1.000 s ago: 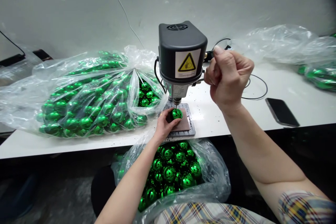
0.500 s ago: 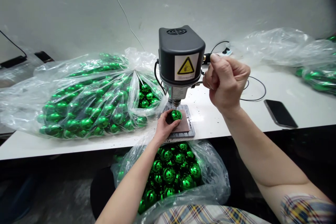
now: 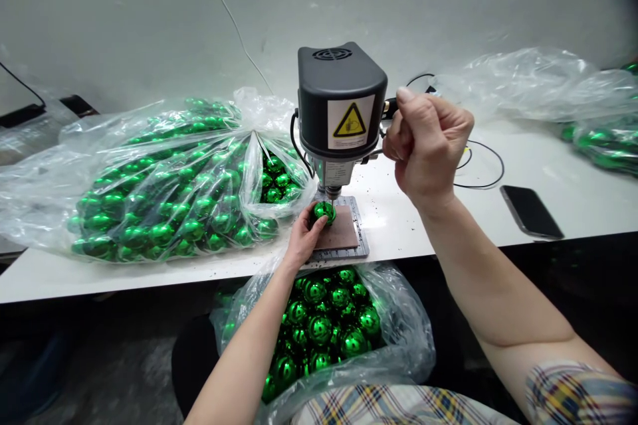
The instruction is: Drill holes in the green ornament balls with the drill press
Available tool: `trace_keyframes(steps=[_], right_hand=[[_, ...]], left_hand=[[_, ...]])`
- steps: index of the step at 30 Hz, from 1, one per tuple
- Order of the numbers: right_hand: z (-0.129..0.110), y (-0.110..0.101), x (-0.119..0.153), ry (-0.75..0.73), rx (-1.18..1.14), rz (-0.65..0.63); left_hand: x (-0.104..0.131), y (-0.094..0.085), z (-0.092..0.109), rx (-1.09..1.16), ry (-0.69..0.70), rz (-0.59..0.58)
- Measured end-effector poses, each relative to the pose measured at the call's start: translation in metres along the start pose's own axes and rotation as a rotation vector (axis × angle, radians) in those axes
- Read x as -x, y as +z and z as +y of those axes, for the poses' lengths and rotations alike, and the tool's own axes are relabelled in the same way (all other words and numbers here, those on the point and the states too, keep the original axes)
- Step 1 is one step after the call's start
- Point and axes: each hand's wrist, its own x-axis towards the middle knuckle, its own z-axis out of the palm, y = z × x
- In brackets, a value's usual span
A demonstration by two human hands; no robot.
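Note:
My left hand (image 3: 305, 234) holds a shiny green ball (image 3: 324, 213) between thumb and fingers, over the left part of a brown pad (image 3: 341, 229). The pad lies on the grey slotted base (image 3: 362, 239) of a black drill press (image 3: 341, 80). The drill bit (image 3: 333, 200) points down beside the ball's right edge. My right hand (image 3: 431, 146) is closed around the press's lever (image 3: 379, 152) on the right of the machine; its grip end is hidden by the fingers.
An open plastic bag of green balls (image 3: 319, 329) sits below the table edge. On the white table (image 3: 393, 232) lie a large ball-filled bag (image 3: 164, 192) at left, a phone (image 3: 532, 211), a black cable (image 3: 491, 182) and another bag (image 3: 605, 139) at right.
My left hand and the green ball have shifted left, from under the drill bit to beside it. My right hand keeps its grip on the lever.

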Motion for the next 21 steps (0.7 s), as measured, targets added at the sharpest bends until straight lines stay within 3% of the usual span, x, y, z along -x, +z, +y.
trace_keyframes(steps=[13, 21], right_hand=[[-0.002, 0.003, -0.003, -0.028, -0.125, 0.010], [-0.002, 0.005, -0.012, 0.029, -0.233, 0.013]], left_hand=[[0.003, 0.003, 0.007, -0.036, 0.028, -0.013], [0.003, -0.012, 0.006, 0.004, -0.038, 0.185]])
